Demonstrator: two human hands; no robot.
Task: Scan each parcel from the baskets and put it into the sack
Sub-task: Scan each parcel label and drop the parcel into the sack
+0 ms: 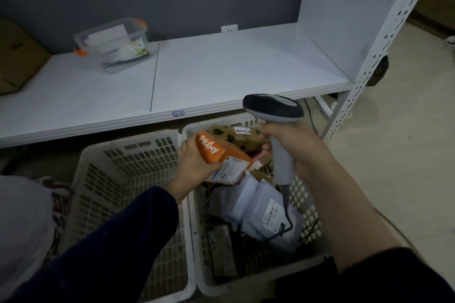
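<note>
Step in hand: scanning. Your left hand (194,167) grips the orange parcel (221,157) at centre frame, fingers curled round its near end, label side up, above the right basket (246,283). Your right hand (290,140) is closed round the handle of the scanner (273,108), whose head sits up and right of the parcel (whether it meets the label cannot be told). Next move, by my judgement: bring scanner head and label into line, then carry the parcel to the sack (22,224) at lower left. A white parcel (256,214) lies in the basket.
</note>
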